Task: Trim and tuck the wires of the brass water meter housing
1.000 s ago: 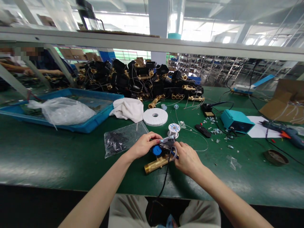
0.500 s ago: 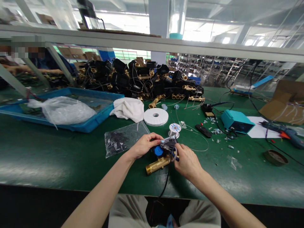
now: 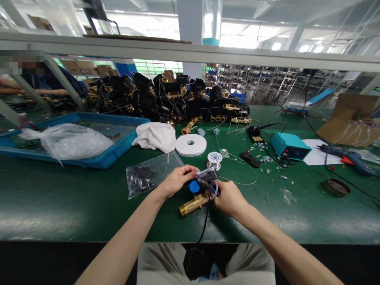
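A water-meter assembly (image 3: 199,190) lies on the green bench in front of me: a brass pipe body with a blue-and-black module and a small circuit board on top. My left hand (image 3: 175,181) grips the module from the left, fingers curled over its top. On the meter's right side my right hand (image 3: 229,197) is closed, pinching thin wires by the board. A black cable (image 3: 204,223) runs from the meter down over the bench edge.
Behind the hands lie a solder spool (image 3: 214,158), a white tape roll (image 3: 190,145), a clear bag (image 3: 150,176) and a white cloth (image 3: 154,136). A blue tray (image 3: 118,147) with a plastic bag is left; a heap of meters (image 3: 169,99) is behind. A teal soldering station (image 3: 289,145) and glue gun (image 3: 350,160) sit right. Another person's arm (image 3: 56,92) is far left.
The view shifted slightly, so everything sits a little lower-left in frame. Both hands stay on the meter; my right hand's fingers have worked a bit closer to the board.
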Available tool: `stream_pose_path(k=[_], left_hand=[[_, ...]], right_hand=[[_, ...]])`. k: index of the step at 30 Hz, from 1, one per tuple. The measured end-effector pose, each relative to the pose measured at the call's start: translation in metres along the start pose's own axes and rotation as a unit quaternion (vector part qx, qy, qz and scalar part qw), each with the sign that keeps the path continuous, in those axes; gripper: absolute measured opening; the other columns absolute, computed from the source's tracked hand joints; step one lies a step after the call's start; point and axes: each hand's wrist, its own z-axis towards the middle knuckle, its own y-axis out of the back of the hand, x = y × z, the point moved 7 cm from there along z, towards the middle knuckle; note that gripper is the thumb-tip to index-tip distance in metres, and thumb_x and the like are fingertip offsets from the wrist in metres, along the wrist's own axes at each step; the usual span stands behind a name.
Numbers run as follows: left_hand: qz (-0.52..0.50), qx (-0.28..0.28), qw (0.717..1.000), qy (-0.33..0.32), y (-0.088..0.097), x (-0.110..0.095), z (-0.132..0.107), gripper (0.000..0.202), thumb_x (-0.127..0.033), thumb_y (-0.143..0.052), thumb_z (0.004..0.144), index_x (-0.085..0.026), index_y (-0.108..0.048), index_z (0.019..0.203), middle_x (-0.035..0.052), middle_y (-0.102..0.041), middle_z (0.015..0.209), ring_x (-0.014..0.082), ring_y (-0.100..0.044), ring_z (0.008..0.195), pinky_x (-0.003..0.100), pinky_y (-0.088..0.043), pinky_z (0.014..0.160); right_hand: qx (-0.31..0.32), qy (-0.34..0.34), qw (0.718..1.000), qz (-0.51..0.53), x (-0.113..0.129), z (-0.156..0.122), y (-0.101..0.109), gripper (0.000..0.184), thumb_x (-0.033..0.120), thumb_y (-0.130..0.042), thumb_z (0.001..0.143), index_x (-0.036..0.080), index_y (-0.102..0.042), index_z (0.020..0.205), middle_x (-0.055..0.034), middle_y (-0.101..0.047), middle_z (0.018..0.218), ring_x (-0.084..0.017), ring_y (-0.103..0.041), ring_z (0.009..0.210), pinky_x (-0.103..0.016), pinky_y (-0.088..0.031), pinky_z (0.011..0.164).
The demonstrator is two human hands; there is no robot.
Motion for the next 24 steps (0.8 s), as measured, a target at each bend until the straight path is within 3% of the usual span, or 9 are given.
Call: stream_pose_path(k=[4,7,11,14,16,18,19,21,24], left_hand=[[-0.07,-0.044,0.997,-0.008,0.005,0.005,0.002,0.032,-0.037,-0.072,0.071,-0.013,-0.063,0.09,0.0011,-0.063,0.078,0.0098,-0.057,0.067,0.021,-0.044,0.062],[-0.12,-0.067,0.99,-0.029,0.006,0.001,0.002,0.027,-0.034,-0.07,0.074,-0.014,-0.061,0.091,0.0023,-0.064,0.086,0.0111,-0.06,0.077,0.023,-0.048,0.073],[-0.261,-0.087,0.958,-0.084,0.016,-0.025,0.001,0.011,-0.022,-0.062,0.08,-0.014,-0.061,0.088,0.0066,-0.065,0.101,0.0161,-0.06,0.094,0.033,-0.049,0.089],[-0.32,-0.142,0.926,-0.144,0.044,-0.051,-0.005,0.005,-0.018,-0.061,0.08,-0.015,-0.062,0.085,0.0024,-0.065,0.086,0.0115,-0.061,0.082,0.031,-0.05,0.087],[-0.242,-0.184,0.938,-0.166,0.067,-0.062,-0.012,0.01,-0.021,-0.064,0.078,-0.017,-0.063,0.086,-0.0004,-0.064,0.081,0.0106,-0.06,0.076,0.029,-0.051,0.083],[-0.038,-0.216,0.966,-0.138,0.085,-0.061,-0.02,0.019,-0.029,-0.067,0.074,-0.019,-0.064,0.09,-0.0005,-0.065,0.08,0.0132,-0.06,0.075,0.029,-0.05,0.078],[0.092,-0.217,0.966,-0.108,0.091,-0.056,-0.023,0.023,-0.034,-0.066,0.074,-0.019,-0.065,0.092,0.0002,-0.066,0.082,0.0151,-0.06,0.076,0.029,-0.049,0.077],[0.31,-0.189,0.931,-0.04,0.097,-0.034,-0.029,0.028,-0.04,-0.063,0.074,-0.019,-0.067,0.091,0.002,-0.068,0.084,0.0184,-0.061,0.078,0.029,-0.047,0.076],[0.395,-0.15,0.906,0.003,0.098,0.005,-0.038,0.027,-0.041,-0.06,0.072,-0.018,-0.07,0.083,0.0043,-0.069,0.083,0.0211,-0.061,0.077,0.03,-0.046,0.072]], right_hand=[[-0.003,-0.008,1.0,0.017,-0.01,-0.006,-0.001,0.017,0.032,-0.042,0.085,0.022,-0.056,0.089,-0.0044,-0.066,0.083,-0.018,-0.061,0.076,-0.026,-0.035,0.062],[-0.038,-0.013,0.999,-0.014,-0.015,-0.01,0.007,0.017,0.033,-0.047,0.082,0.021,-0.054,0.092,-0.0064,-0.063,0.089,-0.021,-0.059,0.081,-0.028,-0.036,0.064],[-0.061,0.004,0.996,-0.068,-0.01,-0.011,0.013,0.021,0.031,-0.05,0.079,0.02,-0.053,0.097,-0.0078,-0.061,0.094,-0.024,-0.057,0.088,-0.032,-0.038,0.072],[-0.055,0.007,0.996,-0.069,-0.009,-0.012,0.011,0.021,0.03,-0.051,0.079,0.02,-0.053,0.097,-0.0075,-0.06,0.095,-0.025,-0.056,0.089,-0.033,-0.039,0.074],[-0.049,0.006,0.997,-0.061,-0.011,-0.015,0.009,0.02,0.03,-0.05,0.08,0.02,-0.053,0.097,-0.0074,-0.06,0.095,-0.024,-0.056,0.089,-0.033,-0.039,0.074],[-0.043,0.005,0.998,-0.047,-0.015,-0.019,0.008,0.02,0.032,-0.048,0.083,0.02,-0.053,0.098,-0.0074,-0.06,0.095,-0.024,-0.056,0.09,-0.032,-0.039,0.075],[-0.041,0.006,0.998,-0.038,-0.017,-0.021,0.007,0.021,0.033,-0.047,0.084,0.02,-0.053,0.099,-0.0074,-0.06,0.095,-0.024,-0.056,0.09,-0.032,-0.039,0.076],[-0.037,0.01,0.999,-0.022,-0.021,-0.025,0.006,0.021,0.036,-0.045,0.086,0.02,-0.053,0.099,-0.0072,-0.06,0.096,-0.023,-0.056,0.088,-0.032,-0.04,0.075],[-0.028,0.012,0.999,-0.018,-0.028,-0.031,0.005,0.021,0.036,-0.044,0.087,0.02,-0.052,0.097,-0.0073,-0.059,0.095,-0.023,-0.056,0.087,-0.032,-0.04,0.075]])
